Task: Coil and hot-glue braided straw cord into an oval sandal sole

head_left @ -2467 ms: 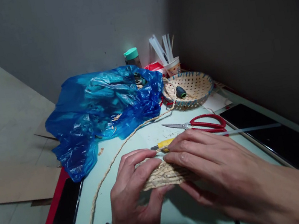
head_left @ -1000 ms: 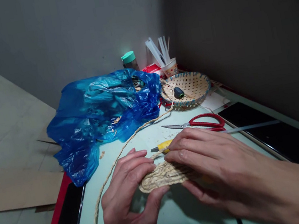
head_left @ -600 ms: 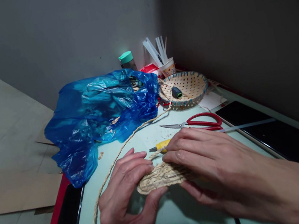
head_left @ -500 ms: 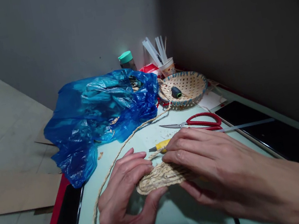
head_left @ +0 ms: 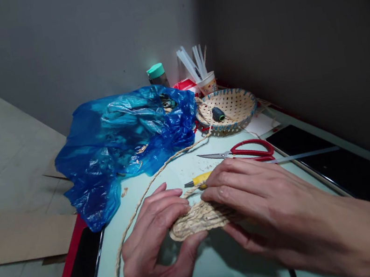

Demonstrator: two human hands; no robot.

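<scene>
A coiled oval piece of pale twisted cord is held between both hands above the table. My left hand grips its left end, thumb below and fingers on top. My right hand is closed on its right part, with the fingers over the upper edge. A loose length of the cord runs from near my left wrist up to the woven basket. Just beyond my right fingers, a yellow-handled tool lies partly hidden. Red-handled scissors lie behind my right hand.
A blue plastic bag spreads over the table's back left. Behind stand a green-capped bottle and a paper cup of clear sticks. A dark spool rests in the basket. A black panel is at right.
</scene>
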